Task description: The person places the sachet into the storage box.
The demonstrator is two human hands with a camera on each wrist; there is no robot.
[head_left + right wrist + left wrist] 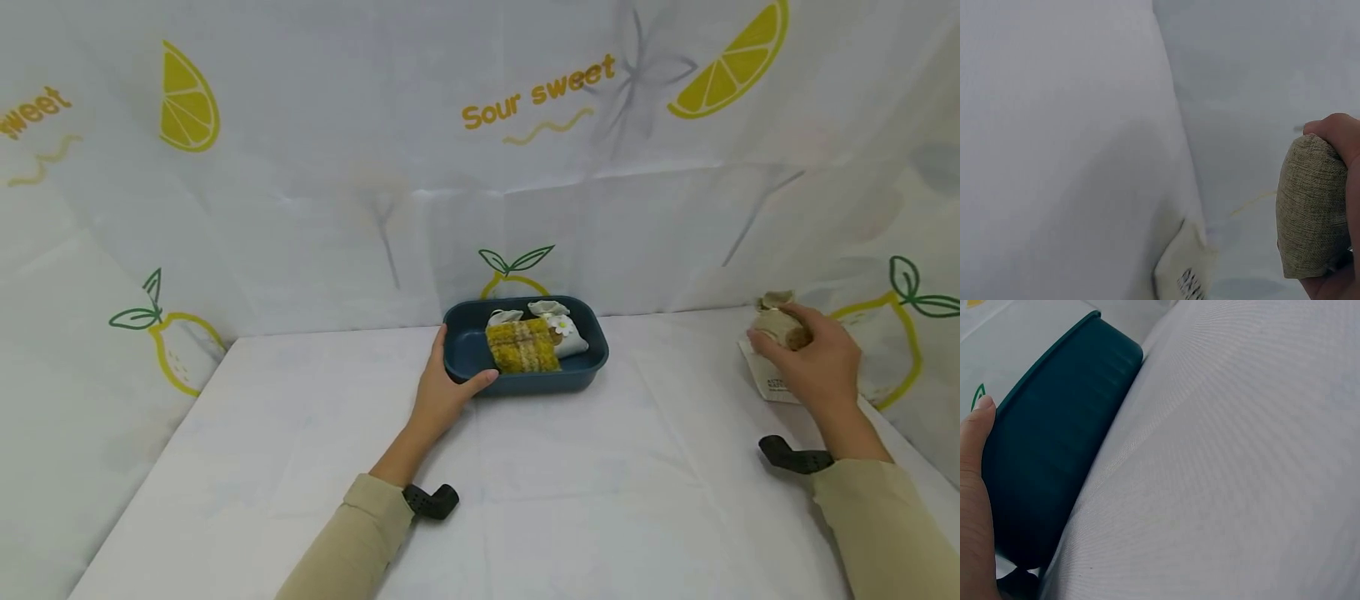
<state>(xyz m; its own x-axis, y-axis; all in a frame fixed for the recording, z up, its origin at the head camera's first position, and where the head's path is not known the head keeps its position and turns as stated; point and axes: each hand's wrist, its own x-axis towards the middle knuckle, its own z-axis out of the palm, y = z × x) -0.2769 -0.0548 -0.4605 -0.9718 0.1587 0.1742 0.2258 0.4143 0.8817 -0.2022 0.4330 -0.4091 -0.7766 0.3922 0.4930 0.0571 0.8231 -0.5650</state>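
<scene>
A dark blue plastic basin point(525, 383) stands against the back of the table. My left hand point(442, 392) grips its left end, thumb over the near rim and fingers along the outer side; in the left wrist view the thumb point(977, 434) lies by the basin's wall point(1060, 431). Inside the basin are a yellow-and-brown woven pouch point(521, 346) and a whitish sachet point(573, 342) with a white flower, partly overlapped. At the far right, my right hand point(821, 358) holds a small beige cloth sachet point(1311, 206), raised above a flat cream pouch point(772, 379) with dark print.
A white cloth point(585, 492) covers the table. White sheets with lemon prints point(189, 100) rise behind it and at both sides. The cream pouch lies by the table's right edge.
</scene>
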